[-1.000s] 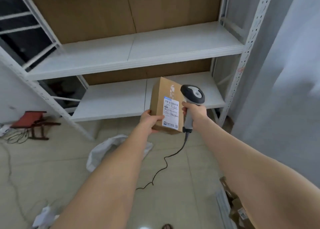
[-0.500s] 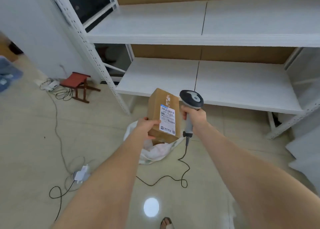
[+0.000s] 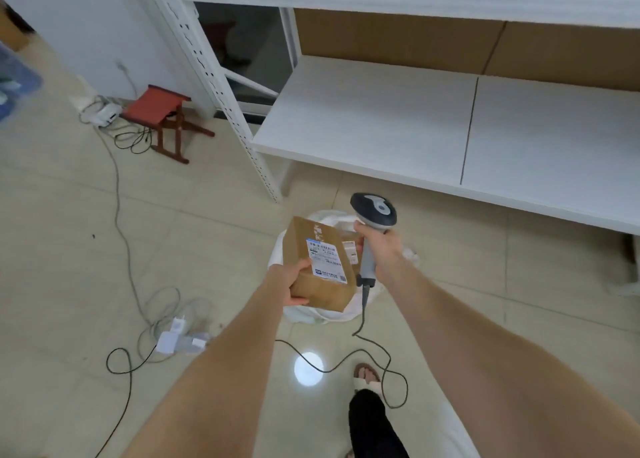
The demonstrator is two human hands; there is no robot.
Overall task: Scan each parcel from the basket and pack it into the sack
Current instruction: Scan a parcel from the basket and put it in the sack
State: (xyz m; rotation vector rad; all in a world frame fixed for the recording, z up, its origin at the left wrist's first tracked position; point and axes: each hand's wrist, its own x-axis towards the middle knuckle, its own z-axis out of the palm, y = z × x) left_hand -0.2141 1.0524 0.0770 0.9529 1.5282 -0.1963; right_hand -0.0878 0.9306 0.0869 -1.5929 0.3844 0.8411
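The step in hand looks like the drop into the sack (image 3: 277, 250), so the thing to get right is the line of descent: bring the parcel (image 3: 311, 284) straight down over the open mouth and let go low, so that it settles inside and does not catch the soft white rim and fold it shut. A flat, level entry should suit it best, since a brown corner with its own sticker (image 3: 350, 250) shows inside, probably another box that this one must sit beside or on top of. The scanner (image 3: 373, 212) would do well to stay off to the side, and its cable (image 3: 363, 340), which runs down past the sack and loops across the floor near the person's foot, should not be dragged into the opening. The left hand (image 3: 294, 284) grips the parcel by its near lower corner, thumb on the upper face and fingers curled underneath, the printed label (image 3: 327, 258) turned up toward the camera. The parcel hangs above the sack, which lies on the floor just in front of the white shelf (image 3: 381, 118). The right hand (image 3: 379, 246) is wrapped round the scanner's handle, just beside the parcel's far edge; whether they touch I cannot tell
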